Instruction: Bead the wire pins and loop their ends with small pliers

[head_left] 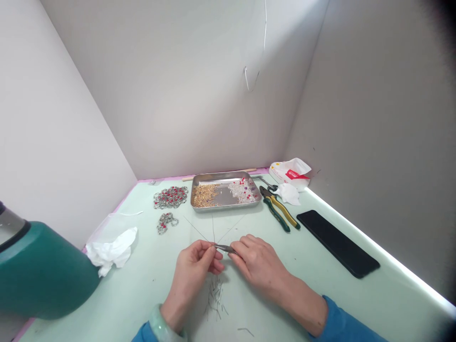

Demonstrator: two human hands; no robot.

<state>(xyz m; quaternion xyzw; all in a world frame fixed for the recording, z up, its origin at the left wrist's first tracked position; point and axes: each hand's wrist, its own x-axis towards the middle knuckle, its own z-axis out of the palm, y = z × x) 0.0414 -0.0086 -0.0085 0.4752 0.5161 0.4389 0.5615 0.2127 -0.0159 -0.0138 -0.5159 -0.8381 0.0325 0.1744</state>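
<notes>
Between thumb and fingers, my left hand [199, 259] pinches several thin wires [213, 229] that fan out upward from the fingertips. My right hand [258, 261] is closed around a small pair of pliers [224, 248], most of which the palm hides. The jaws point left and meet the wires at my left fingertips. Below the hands lies a small heap of short cut wire pieces [214, 297]. Beyond them stands a metal tray [225, 208] with gold beads [204, 194] at its left and clear and red beads [244, 191] at its right.
Wire rings with red beads [171, 197] lie left of the tray, a smaller group [166, 222] nearer. Green-and-yellow pliers [281, 211], a black phone [337, 242] and a tissue pack [290, 172] are at right. A green bottle [46, 270] and crumpled tissue [113, 249] are at left.
</notes>
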